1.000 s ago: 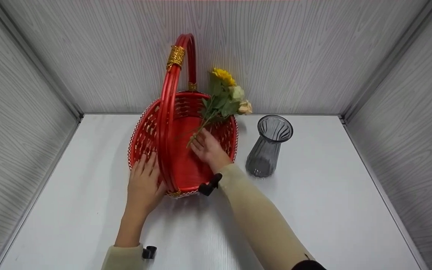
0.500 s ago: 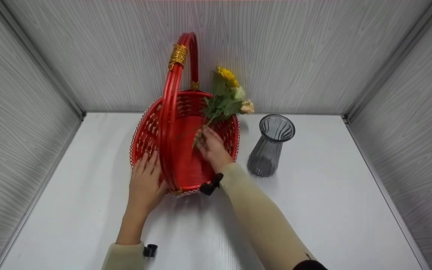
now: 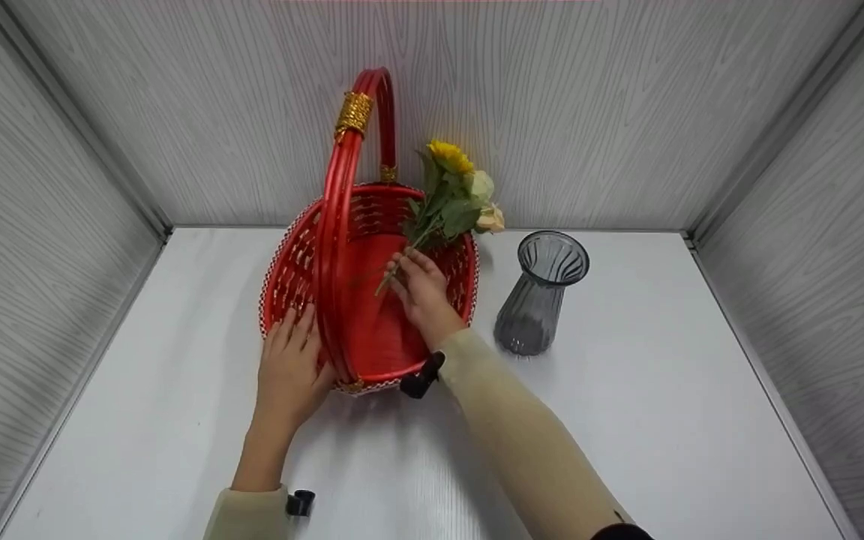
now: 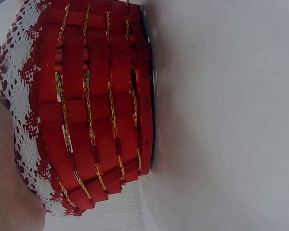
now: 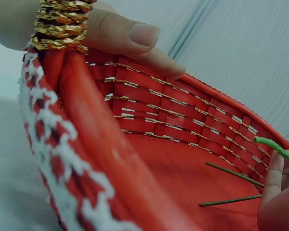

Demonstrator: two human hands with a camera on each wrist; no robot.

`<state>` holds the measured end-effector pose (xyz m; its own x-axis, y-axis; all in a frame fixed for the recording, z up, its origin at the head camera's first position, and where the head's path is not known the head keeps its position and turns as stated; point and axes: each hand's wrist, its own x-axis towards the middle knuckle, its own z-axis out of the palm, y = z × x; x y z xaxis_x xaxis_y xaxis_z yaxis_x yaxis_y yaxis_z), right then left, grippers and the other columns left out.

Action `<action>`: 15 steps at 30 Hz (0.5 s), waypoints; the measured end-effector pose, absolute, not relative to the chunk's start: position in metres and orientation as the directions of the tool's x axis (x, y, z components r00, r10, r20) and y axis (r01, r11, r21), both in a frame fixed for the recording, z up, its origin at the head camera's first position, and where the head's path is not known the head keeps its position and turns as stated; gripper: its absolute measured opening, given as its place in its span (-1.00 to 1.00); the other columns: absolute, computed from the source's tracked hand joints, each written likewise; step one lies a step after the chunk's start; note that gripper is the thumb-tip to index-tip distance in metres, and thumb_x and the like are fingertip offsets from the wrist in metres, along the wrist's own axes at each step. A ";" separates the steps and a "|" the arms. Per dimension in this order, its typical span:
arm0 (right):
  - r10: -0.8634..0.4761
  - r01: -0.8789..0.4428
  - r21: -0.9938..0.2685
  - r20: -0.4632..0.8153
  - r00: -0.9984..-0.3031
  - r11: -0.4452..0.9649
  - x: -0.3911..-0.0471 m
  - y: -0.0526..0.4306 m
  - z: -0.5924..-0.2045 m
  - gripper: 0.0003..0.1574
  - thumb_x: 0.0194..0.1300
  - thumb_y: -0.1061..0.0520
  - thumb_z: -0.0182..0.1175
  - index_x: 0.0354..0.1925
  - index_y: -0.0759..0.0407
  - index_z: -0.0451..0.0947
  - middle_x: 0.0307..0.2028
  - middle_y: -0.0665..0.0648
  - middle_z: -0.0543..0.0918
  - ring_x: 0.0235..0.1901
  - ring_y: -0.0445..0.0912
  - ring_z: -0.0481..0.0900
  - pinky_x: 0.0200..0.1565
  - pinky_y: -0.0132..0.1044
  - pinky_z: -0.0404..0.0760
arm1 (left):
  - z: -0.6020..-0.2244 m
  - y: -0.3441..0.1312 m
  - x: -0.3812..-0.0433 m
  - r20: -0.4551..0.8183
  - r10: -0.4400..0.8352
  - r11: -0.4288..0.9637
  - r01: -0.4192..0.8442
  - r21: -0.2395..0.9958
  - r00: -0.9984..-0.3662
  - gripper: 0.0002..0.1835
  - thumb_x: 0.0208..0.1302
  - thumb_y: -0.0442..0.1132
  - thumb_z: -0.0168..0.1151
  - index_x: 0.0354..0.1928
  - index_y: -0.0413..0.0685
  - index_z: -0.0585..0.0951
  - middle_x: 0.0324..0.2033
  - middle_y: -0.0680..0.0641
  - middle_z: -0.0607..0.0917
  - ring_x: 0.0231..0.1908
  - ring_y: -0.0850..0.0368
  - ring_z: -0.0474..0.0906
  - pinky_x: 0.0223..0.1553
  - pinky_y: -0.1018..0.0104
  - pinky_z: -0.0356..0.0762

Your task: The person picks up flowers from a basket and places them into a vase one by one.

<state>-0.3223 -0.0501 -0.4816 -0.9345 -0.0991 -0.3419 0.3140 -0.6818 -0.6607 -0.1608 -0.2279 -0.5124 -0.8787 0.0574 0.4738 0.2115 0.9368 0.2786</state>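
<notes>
A red woven basket [image 3: 383,330] with a tall arched handle [image 3: 336,225] stands on the white table, its rim trimmed with lace [image 4: 21,77]. My left hand [image 3: 289,382] rests over its near left rim beside the handle's base, fingers fairly straight and reaching inside. Over the basket my right hand [image 3: 426,294] pinches the stems of a small bunch of flowers [image 3: 453,206] with a yellow bloom, pale blooms and green leaves. The blooms lean out past the far right rim. In the right wrist view, cut stem ends [image 5: 231,200] hang above the basket floor, left of the right hand's fingers.
A grey ribbed glass vase [image 3: 533,307] stands on the table [image 3: 649,390] just right of the basket. Wood-grain panels [image 3: 589,112] enclose the table at the back and both sides. The back panel stands close behind the basket.
The right hand's fingers have shifted slightly up the stems, and the flowers have dipped and moved a little left. The left hand, basket and vase have kept their places.
</notes>
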 end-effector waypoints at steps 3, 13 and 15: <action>-0.092 0.293 -0.690 -0.313 -0.945 -0.662 -0.322 -0.051 -0.481 -0.72 0.41 0.33 0.12 0.07 0.25 0.54 -0.03 0.28 0.68 -0.24 -0.04 0.68 -0.15 -0.20 0.70 | -0.513 -0.228 -0.162 0.485 0.055 0.935 0.216 0.283 -0.873 -0.30 0.32 0.03 -0.04 0.42 -0.22 0.38 0.42 -0.22 0.37 0.45 -0.26 0.18 0.46 -0.20 0.04; -0.057 0.237 -0.769 -0.253 -0.966 -0.594 -0.324 -0.044 -0.475 -0.66 0.44 0.31 0.09 0.14 0.33 0.48 -0.11 0.26 0.68 -0.18 0.01 0.68 -0.01 -0.12 0.70 | -0.512 -0.223 -0.170 0.457 0.049 0.939 0.197 0.282 -0.888 -0.32 0.34 0.03 -0.03 0.42 -0.18 0.38 0.43 -0.20 0.37 0.47 -0.24 0.15 0.48 -0.19 0.02; -0.054 0.231 -0.770 -0.248 -0.967 -0.594 -0.324 -0.041 -0.471 -0.64 0.44 0.30 0.09 0.17 0.35 0.47 -0.14 0.23 0.68 -0.19 0.01 0.69 0.01 -0.10 0.69 | -0.512 -0.223 -0.171 0.457 0.055 0.940 0.201 0.276 -0.888 -0.32 0.34 0.04 -0.03 0.41 -0.20 0.39 0.43 -0.21 0.37 0.47 -0.25 0.16 0.47 -0.19 0.02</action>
<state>-0.3242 -0.0412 -0.4710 -0.9671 -0.0542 -0.2485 0.2312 -0.5942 -0.7704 -0.1710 -0.2229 -0.5115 -0.8876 0.0554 0.4573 0.2010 0.9398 0.2763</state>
